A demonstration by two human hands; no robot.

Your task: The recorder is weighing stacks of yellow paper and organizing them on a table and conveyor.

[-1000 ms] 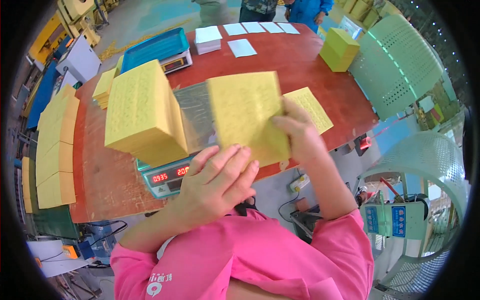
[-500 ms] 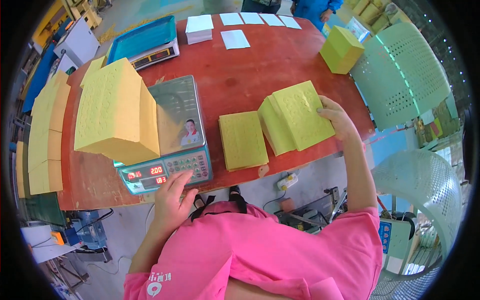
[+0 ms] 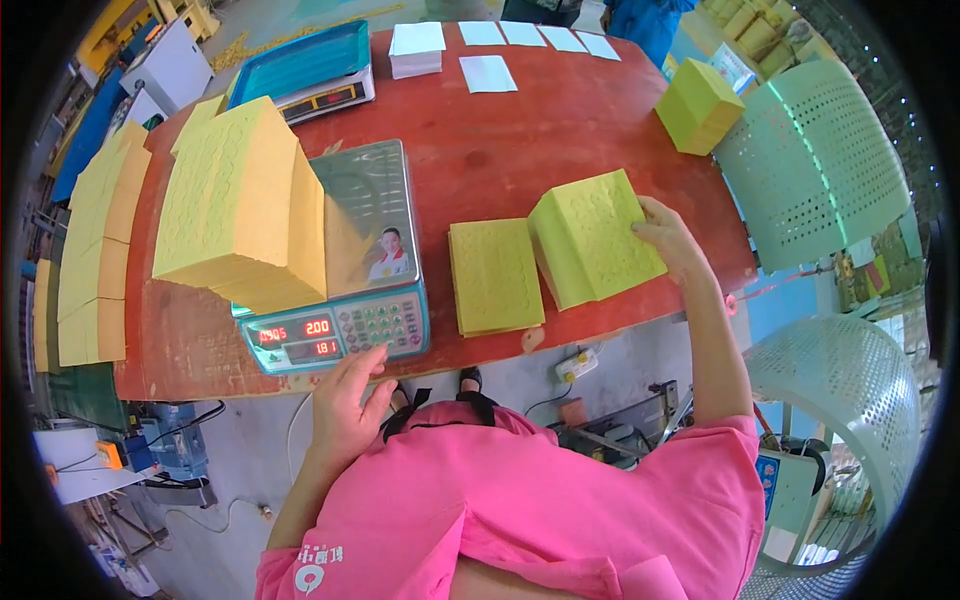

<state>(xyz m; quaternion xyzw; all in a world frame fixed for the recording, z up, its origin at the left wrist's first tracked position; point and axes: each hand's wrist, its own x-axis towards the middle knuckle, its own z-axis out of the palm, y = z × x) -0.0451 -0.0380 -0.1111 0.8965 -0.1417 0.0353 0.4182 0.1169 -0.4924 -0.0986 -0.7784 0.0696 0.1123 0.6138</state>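
My right hand [image 3: 670, 238] grips the right edge of a thick sheaf of yellow embossed paper [image 3: 600, 235], thumb at the edge. The sheaf sits tilted on the red table, with a crease-like step down its left part. Beside it to the left lies a thinner stack of yellow paper [image 3: 495, 275]. My left hand [image 3: 347, 405] is open, fingers stretched out, at the front edge of a teal digital scale [image 3: 400, 318] below its keypad. A tall block of yellow paper [image 3: 225, 205] stands on the left part of the scale's metal pan [image 3: 365, 190].
A second scale with a blue tray [image 3: 305, 65] stands at the far left of the red table [image 3: 440, 130]. White sheets [image 3: 488, 74] and a white stack [image 3: 416, 50] lie at the back. More yellow blocks line the left; another [image 3: 697, 105] sits far right, near a perforated green chair [image 3: 815, 150].
The view has shifted slightly, and my left fingers have drawn back from the keypad to the scale's edge. The red display readings differ. My right hand keeps its hold on the yellow paper.
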